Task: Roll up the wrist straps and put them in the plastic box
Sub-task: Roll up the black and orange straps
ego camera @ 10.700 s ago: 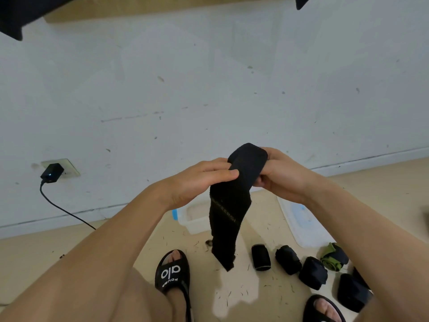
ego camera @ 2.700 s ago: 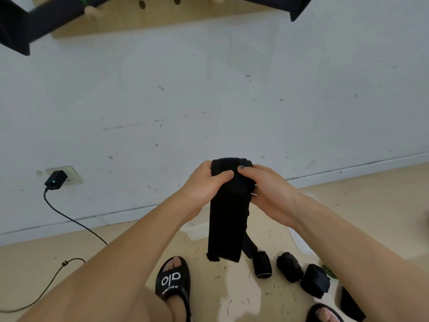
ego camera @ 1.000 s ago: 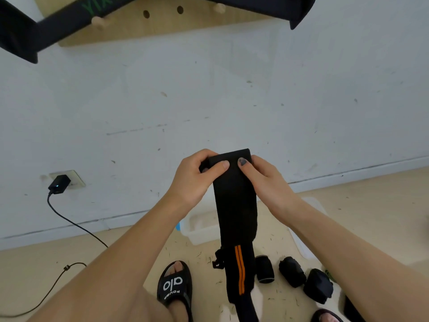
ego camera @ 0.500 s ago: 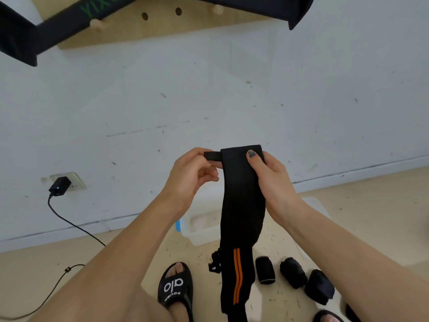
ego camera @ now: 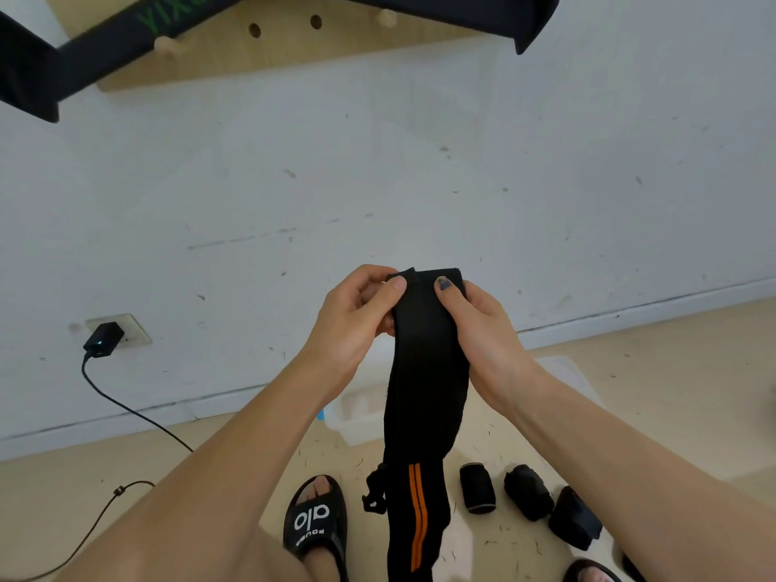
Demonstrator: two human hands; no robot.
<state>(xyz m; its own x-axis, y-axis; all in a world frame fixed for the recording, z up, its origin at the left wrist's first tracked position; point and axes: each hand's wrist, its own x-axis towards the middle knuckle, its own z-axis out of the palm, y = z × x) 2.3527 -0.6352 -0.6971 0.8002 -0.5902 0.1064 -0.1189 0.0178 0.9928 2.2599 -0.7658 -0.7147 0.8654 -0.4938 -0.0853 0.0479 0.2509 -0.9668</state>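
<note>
Scuffed white wall [ego camera: 420,182] behind, pale floor [ego camera: 651,392] below, littered with specks and carrying a clear plastic box [ego camera: 357,417] near the skirting, partly hidden behind the hanging strap. Held up at chest height between both hands: one long black wrist strap [ego camera: 424,371], top edge level with the thumbs, body dropping straight down past the box, with two orange stripes and a small black buckle or loop [ego camera: 373,493] dangling at its left edge lower down. Left hand [ego camera: 357,317] curled at the strap's top left corner, thumb pressed on the front face and the other fingers tucked behind, apparently pinching a small tab there. Right hand [ego camera: 474,325] clamped on the top right edge, thumb flat on the front, remaining fingers wrapped behind the cloth. Judging by the limp, slightly curved hang: soft, light, woven and elastic, no stiffness of its own, not fragile, not slippery, likely to spring loose if let go mid-roll. Best taken at the very top end with both thumbs, turned over tightly on itself, kept under tension down to the stripes, buckle watched for snagging. Already rolled and lying on the floor to the right: three black rolled straps [ego camera: 529,493] side by side, none in the box yet so far as can be seen. Elsewhere: a black sandal [ego camera: 315,522], a charger [ego camera: 103,340] in a wall socket.
</note>
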